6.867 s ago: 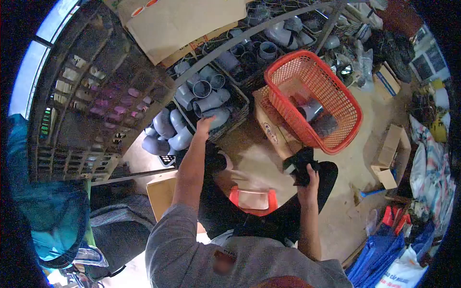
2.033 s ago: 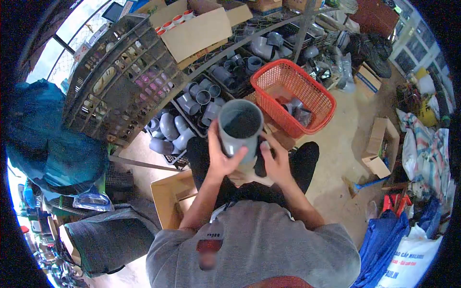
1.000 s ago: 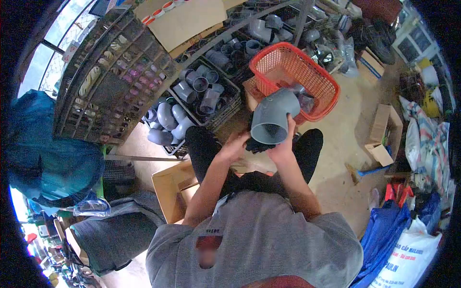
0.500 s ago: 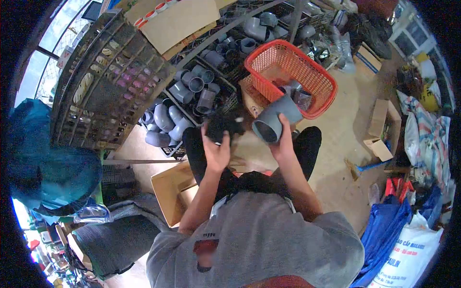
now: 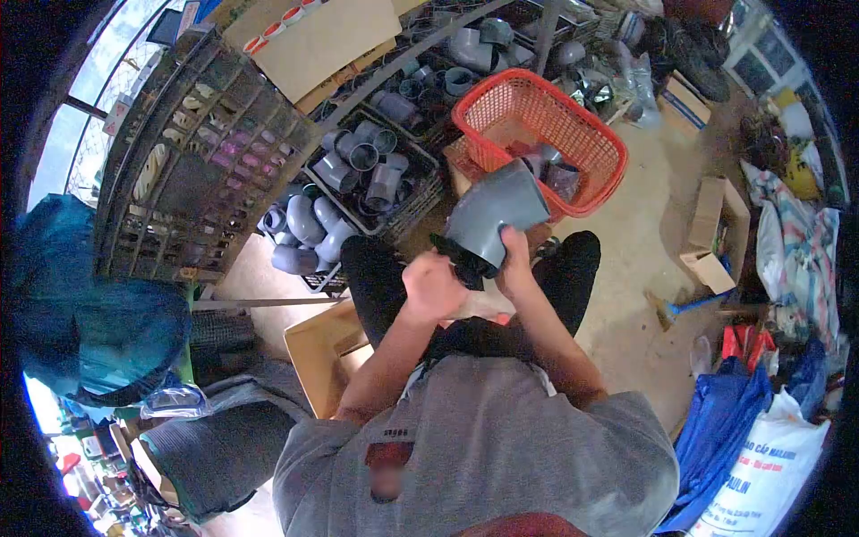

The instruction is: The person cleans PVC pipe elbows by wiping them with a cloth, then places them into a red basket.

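A large grey plastic pipe elbow (image 5: 497, 215) is held tilted above my lap, in front of the red basket (image 5: 541, 80). My right hand (image 5: 515, 264) grips its near right side, the thumb lying along the wall. My left hand (image 5: 433, 285) is closed on a dark, soft-looking cloth (image 5: 472, 259) at the elbow's lower opening. Part of the cloth shows along the rim; how far it reaches inside is hidden. In the red basket lie a few grey pieces (image 5: 562, 182).
Left of the basket, a black crate (image 5: 416, 201) holds several grey pipe fittings, with curved elbows (image 5: 309, 224) beside it. A cardboard box (image 5: 313, 358) stands by my left leg. On the right are another open carton (image 5: 720, 224) and a white sack (image 5: 769, 465).
My left hand has brought the black cloth rightward to the elbow's opening. The elbow has turned and shifted slightly left in my right hand.
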